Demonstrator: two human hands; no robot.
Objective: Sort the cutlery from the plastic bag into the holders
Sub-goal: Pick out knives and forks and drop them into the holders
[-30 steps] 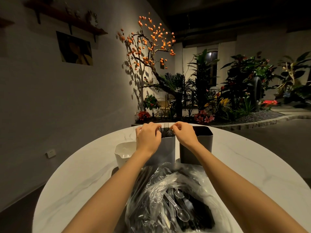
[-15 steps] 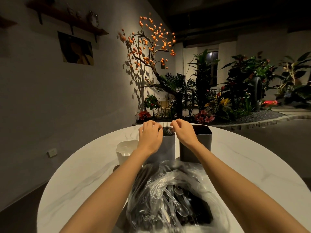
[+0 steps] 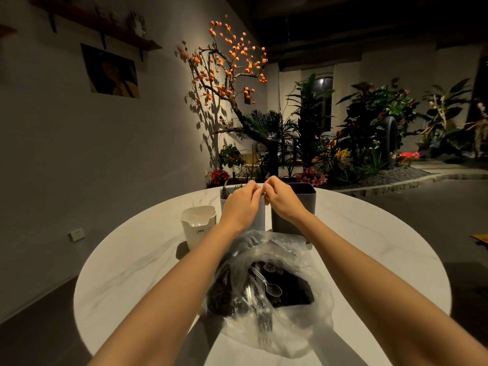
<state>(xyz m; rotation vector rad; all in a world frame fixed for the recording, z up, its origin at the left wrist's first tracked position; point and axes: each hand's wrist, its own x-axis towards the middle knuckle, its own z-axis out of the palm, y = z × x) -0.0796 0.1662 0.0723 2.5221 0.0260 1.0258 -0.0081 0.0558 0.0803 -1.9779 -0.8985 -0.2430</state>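
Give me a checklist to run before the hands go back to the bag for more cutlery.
1. Forks seated in the middle holder: cannot tell; the left hand and right hand cover its top, though fork tips stick up at the left.
2. Hands free of cutlery: cannot tell; curled fingers meet over the rim.
3. Dark holder upright: ok.
4. White holder upright: ok.
5. Plastic bag open: ok; its mouth gapes.
6. Cutlery left in the bag: ok; a spoon and forks show.
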